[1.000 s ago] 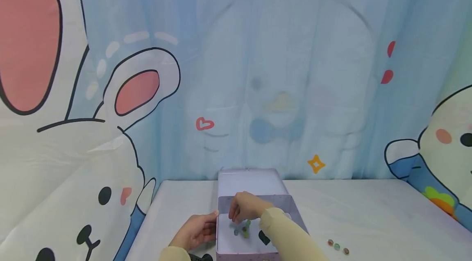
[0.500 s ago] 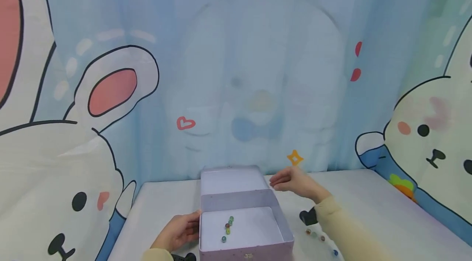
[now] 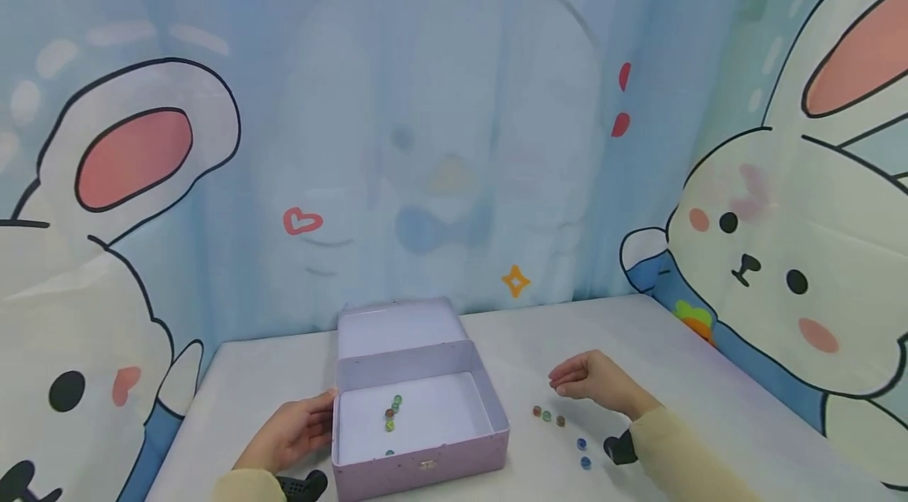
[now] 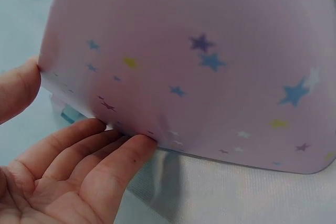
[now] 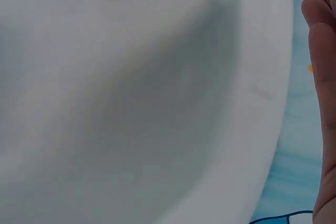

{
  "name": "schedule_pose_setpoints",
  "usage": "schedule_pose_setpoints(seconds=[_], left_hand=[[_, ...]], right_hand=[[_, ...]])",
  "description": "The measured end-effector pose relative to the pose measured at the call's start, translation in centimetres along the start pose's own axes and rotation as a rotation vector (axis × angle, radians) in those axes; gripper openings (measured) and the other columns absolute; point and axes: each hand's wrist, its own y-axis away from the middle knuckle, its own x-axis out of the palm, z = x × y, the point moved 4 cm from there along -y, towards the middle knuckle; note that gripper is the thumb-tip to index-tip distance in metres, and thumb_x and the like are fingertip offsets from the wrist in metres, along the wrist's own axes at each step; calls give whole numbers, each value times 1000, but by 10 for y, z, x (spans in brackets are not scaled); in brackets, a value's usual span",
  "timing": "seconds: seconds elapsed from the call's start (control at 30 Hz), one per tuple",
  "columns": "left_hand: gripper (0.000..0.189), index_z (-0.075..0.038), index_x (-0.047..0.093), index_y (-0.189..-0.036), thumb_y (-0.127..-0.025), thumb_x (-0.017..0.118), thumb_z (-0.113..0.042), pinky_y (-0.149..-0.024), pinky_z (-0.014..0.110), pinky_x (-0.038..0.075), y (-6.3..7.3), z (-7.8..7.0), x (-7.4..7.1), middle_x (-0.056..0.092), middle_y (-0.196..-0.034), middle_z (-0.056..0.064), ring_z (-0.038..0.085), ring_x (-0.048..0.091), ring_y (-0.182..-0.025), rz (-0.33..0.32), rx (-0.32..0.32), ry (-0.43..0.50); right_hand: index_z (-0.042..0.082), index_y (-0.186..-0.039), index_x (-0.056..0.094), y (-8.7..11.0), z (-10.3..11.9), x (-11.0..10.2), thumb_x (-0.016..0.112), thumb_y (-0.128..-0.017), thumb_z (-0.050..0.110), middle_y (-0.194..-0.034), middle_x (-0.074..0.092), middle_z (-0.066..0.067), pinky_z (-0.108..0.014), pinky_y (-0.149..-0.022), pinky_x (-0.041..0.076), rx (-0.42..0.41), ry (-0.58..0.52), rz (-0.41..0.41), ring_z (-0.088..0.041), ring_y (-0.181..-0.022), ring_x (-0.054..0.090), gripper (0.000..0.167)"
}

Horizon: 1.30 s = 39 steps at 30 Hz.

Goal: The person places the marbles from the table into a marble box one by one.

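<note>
Above the table (image 3: 521, 344), the narrow-fingered, seemingly empty right hand (image 3: 599, 385) has been brought near reachable marbles (image 3: 546, 416), the box (image 3: 464, 460) touched by extended left fingers (image 4: 65, 140).

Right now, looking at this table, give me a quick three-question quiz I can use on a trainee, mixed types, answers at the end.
1. True or false: the lid of the purple box is closed.

2. Multiple choice: how many blue marbles lie on the table to the right of the box in the head view?
A) None
B) Two
C) Five

3. Short answer: which of the person's hands is touching the box, and on which side of it in the head view?

Key:
1. False; it is open, leaning back behind the box.
2. B
3. The left hand, on the left side.
</note>
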Motion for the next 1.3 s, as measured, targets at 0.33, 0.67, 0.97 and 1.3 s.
schedule_pose_setpoints(seconds=[0.33, 0.67, 0.97, 1.3], left_hand=[[67, 18, 41, -144, -105, 59, -34, -110, 54, 50, 1, 2, -10, 49, -146, 37, 41, 60, -128, -16, -34, -8], [64, 18, 42, -143, -106, 57, -32, -109, 53, 50, 4, 2, -8, 52, -144, 35, 35, 65, -120, -10, -39, 1], [67, 18, 39, -146, -106, 58, -33, -111, 52, 49, 2, 3, -3, 48, -148, 35, 36, 62, -125, 11, -42, 18], [64, 15, 43, -145, -106, 55, -35, -99, 40, 59, 7, -4, -2, 52, -147, 32, 27, 67, -117, 14, 12, -68]], right_hand=[[-2, -110, 74, 7, -26, 26, 76, -87, 0, -101, 79, -11, -37, -83, 64, 48, -29, 42, -22, -93, 76, 22], [10, -97, 78, 9, -16, 35, 85, -80, 8, -90, 78, 3, -37, -82, 62, 47, 199, -41, -13, -85, 71, 19], [7, -105, 77, 15, -19, 16, 81, -86, 9, -97, 79, -2, -37, -84, 63, 43, 115, -60, -15, -90, 72, 20], [-1, -123, 70, 26, -11, -28, 76, -94, 22, -115, 77, -13, -38, -93, 62, -1, -85, -70, -31, -109, 73, 37]])
